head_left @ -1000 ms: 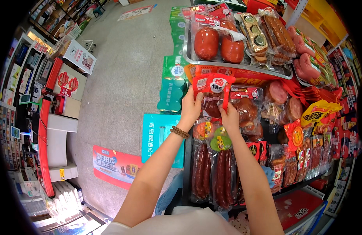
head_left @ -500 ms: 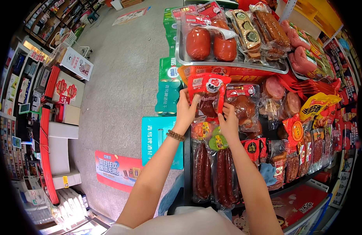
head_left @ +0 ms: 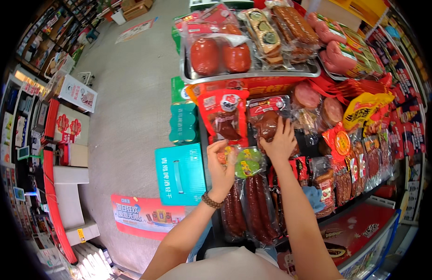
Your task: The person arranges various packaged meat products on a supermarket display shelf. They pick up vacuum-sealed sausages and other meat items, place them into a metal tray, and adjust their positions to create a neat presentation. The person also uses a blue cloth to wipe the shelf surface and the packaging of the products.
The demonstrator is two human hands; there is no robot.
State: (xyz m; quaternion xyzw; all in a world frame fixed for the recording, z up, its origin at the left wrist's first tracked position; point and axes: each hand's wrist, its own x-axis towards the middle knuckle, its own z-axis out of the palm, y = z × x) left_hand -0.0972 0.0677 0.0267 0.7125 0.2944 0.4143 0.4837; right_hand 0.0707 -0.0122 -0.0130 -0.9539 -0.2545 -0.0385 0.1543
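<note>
Clock centred on my left hand (head_left: 220, 172). I note: 12 o'clock, red packet (head_left: 224, 114), characters on white patch; 1, red display strip (head_left: 274, 88), yellow characters; 2, yellow packet (head_left: 367, 110), dark characters; 8, floor poster (head_left: 148, 218), large white characters; 9, teal carton (head_left: 179, 175), white characters in a column. Smaller print: too blurred for me.

Indoor light was bright; glare dotted the sausage packs (head_left: 258, 205) at the near left corner of the desk (head_left: 353, 205), and shelves (head_left: 57, 28) bent toward the black, rounded rim.
</note>
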